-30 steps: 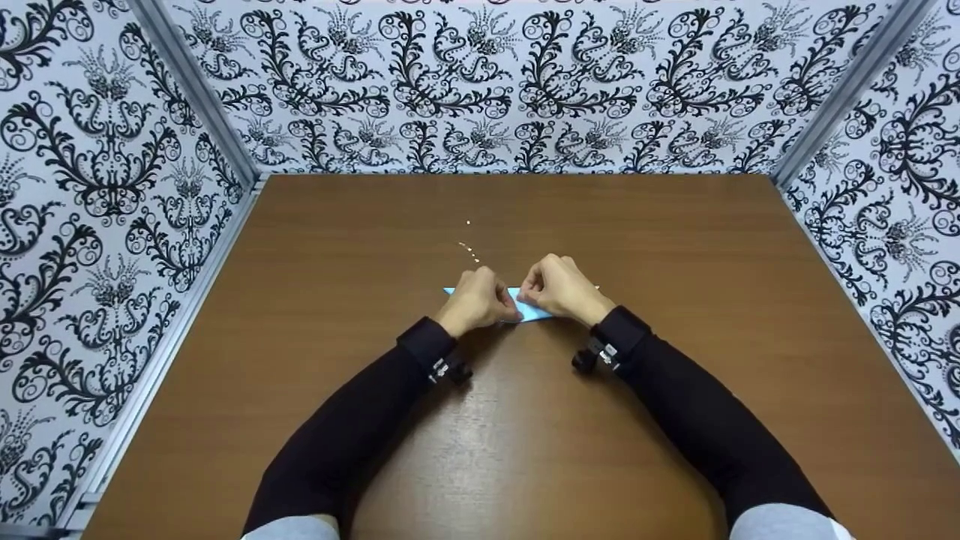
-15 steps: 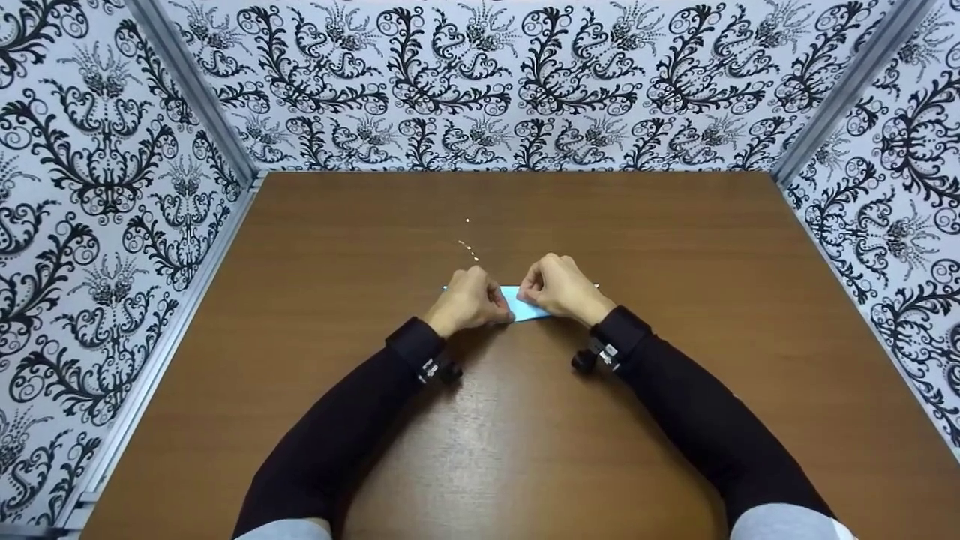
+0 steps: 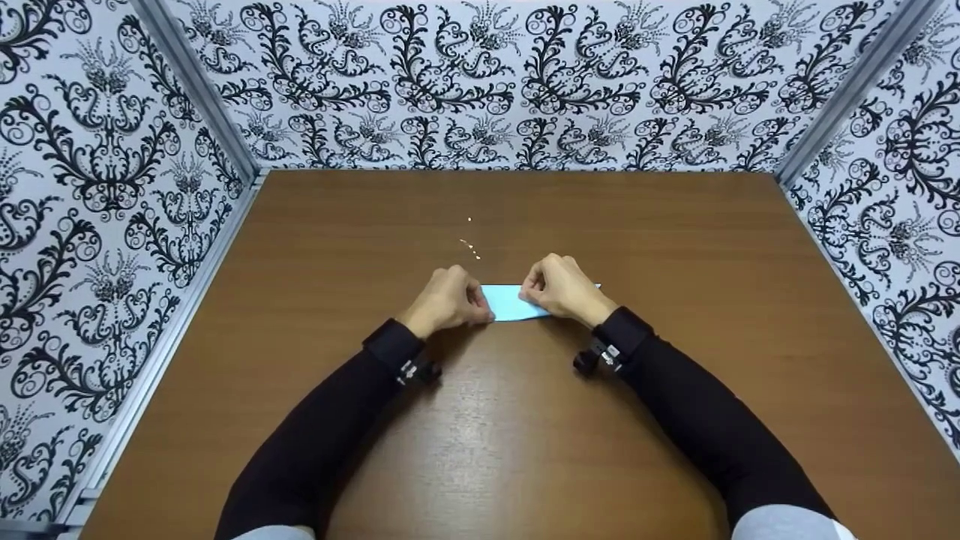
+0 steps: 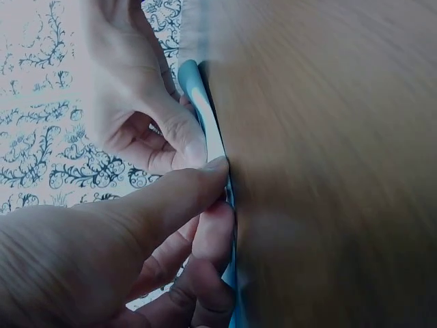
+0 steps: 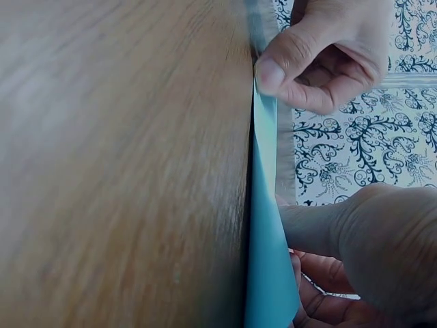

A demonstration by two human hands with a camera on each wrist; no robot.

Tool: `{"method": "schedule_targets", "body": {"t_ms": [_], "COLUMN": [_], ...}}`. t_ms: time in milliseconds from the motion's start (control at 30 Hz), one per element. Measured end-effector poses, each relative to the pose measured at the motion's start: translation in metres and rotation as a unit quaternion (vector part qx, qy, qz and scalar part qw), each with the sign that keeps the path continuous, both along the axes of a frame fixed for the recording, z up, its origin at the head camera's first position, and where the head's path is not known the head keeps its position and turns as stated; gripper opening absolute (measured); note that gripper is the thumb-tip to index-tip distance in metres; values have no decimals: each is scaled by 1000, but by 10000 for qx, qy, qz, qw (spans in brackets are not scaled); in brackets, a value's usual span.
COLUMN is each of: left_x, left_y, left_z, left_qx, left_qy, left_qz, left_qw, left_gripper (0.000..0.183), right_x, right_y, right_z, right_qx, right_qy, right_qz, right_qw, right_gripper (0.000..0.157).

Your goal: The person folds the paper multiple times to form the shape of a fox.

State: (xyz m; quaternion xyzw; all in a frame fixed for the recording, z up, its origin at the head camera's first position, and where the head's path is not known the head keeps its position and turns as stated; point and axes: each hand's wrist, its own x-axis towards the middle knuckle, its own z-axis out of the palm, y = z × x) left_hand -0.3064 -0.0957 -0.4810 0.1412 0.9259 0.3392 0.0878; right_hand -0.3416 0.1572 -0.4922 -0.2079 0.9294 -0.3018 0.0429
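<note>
Head view shows us the left hand [image 3: 448,298] now farther left along the blue paper [image 3: 508,303] on the table [image 3: 480,442], pinching its near edge, while the right hand's [image 3: 566,287] bent fingers hold the paper's right part, so the creasing, we judge, progresses.

This seems a lab or studio — scroll-patterned walls [image 3: 472,82] and metal corner posts [image 3: 200,86] border a brown tabletop [image 3: 480,442].

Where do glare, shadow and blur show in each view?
Head view: pale glare on the table, shadow beside the left sleeve; left wrist view: wallpaper washed out at upper left, table grain blurred; right wrist view: dark shadow along the blue sheet.
</note>
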Motion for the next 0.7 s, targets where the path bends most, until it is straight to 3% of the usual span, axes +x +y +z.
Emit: {"method": "schedule_targets", "body": {"t_ms": [400, 533, 700], "left_x": [2, 3, 5], "left_y": [-6, -2, 5], "left_z": [-1, -1, -4], "left_qx": [98, 104, -3], "left_qy": [33, 338, 1096], "left_qz": [40, -56, -409], "left_qw": [9999, 9994, 9931], "left_gripper": [10, 10, 6], "right_x": [2, 1, 0], "right_y": [-2, -1, -2], "right_z": [1, 2, 1], "right_qx": [77, 61, 48], "right_qy": [-69, -143, -145], "right_qz": [-42, -78, -91], "right_qw": [9999, 9998, 9998], "right_gripper": [13, 14, 15]}}
